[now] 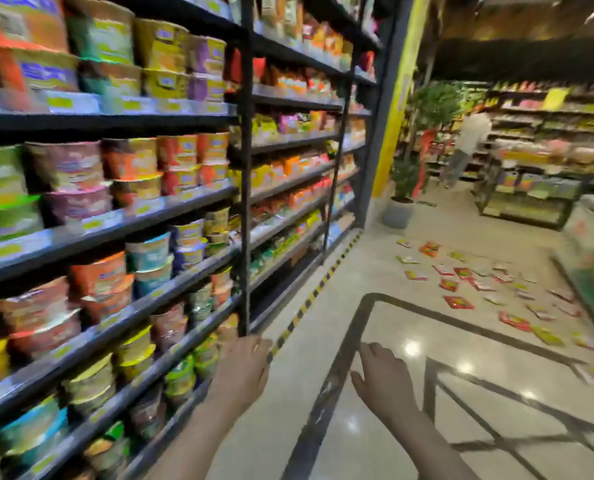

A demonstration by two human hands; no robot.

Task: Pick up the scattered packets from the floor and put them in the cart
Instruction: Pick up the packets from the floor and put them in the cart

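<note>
Nearest the camera, I saw my 2 hands stretched forward and holding nothing: the left hand (243,370) loosely curled beside the shelving (115,209) of cup noodles, the right hand (385,379) spread with its fingers apart over the glossy tiled floor (323,341). Further along the aisle, the scattered packets (489,289) lay flat on the tiles, well apart from both hands. I judged them light, thin, crinkly and probably slippery, best pinched at an edge seam. No cart was clearly visible through the blur.
</note>
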